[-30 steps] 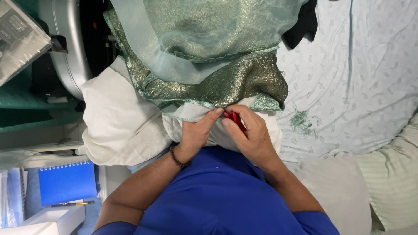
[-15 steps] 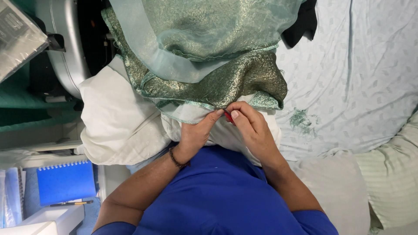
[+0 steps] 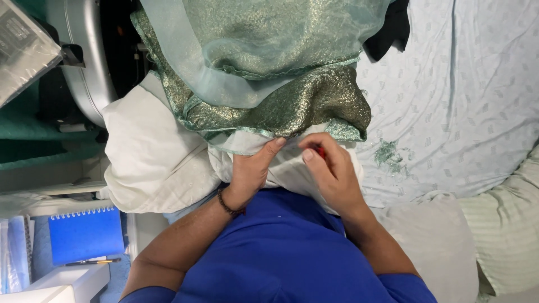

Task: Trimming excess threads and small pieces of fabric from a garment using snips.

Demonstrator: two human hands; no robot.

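I see a bed sheet [image 3: 466, 95], pale blue and patterned, filling the right side under even light. A striped pillow [image 3: 505, 235] lies at lower right, a white pillow [image 3: 151, 157] left. Blue notebook [image 3: 85, 233] with a pen [image 3: 92, 262] just below it, lower left.

Blue spiral notebook [image 3: 85, 234] beside a pencil [image 3: 92, 262].

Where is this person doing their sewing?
Probably at home, on a bed: a pale patterned bedsheet, pillows, and a blue notebook nearby. Both hands work the shiny green fabric.
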